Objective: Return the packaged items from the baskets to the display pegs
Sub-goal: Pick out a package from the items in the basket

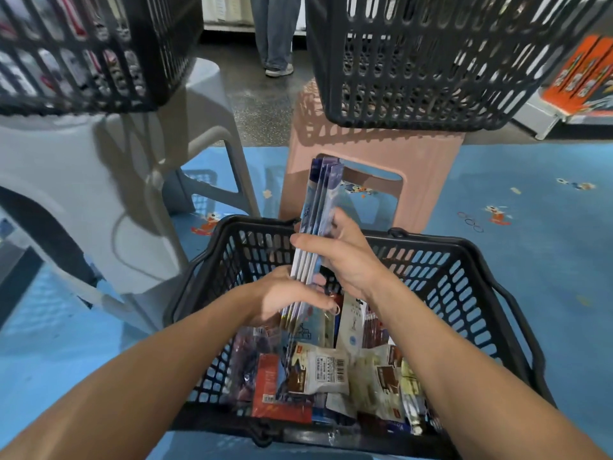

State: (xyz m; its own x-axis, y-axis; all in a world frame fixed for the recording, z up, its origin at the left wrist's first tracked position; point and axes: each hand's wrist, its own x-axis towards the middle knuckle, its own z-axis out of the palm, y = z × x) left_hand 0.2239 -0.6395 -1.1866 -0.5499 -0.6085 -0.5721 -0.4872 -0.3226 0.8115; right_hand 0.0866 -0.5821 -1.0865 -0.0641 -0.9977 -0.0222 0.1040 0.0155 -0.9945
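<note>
Head view: you look down into a black basket (464, 270) on the blue floor mat (537, 247), both your forearms reaching over it.
Stack of packages (320, 207): several flat blue-and-white packs pressed together, edge-on to you, tilted slightly right, held above the basket's far half.
Left hand (282, 298): your fingers curl round the bottom end of the stack from the left; you grip it, though the image there is blurred.
Right hand (341, 260): you pinch the middle of the stack, thumb across its near-left face, fingers wrapped behind on the right.
Loose packets (326, 370): mixed white, brown and red packs lie jumbled on the basket floor, below your hands; a few stand upright just under the stack.
Pink stool (428, 164): just beyond the basket, carrying a second black basket (431, 81).
Grey stool (109, 180): to your left, carrying a third black basket (86, 64) with packs inside.
Background: a standing person's legs (275, 31) far back between the two raised baskets; orange boxes (583, 78) at far right.
</note>
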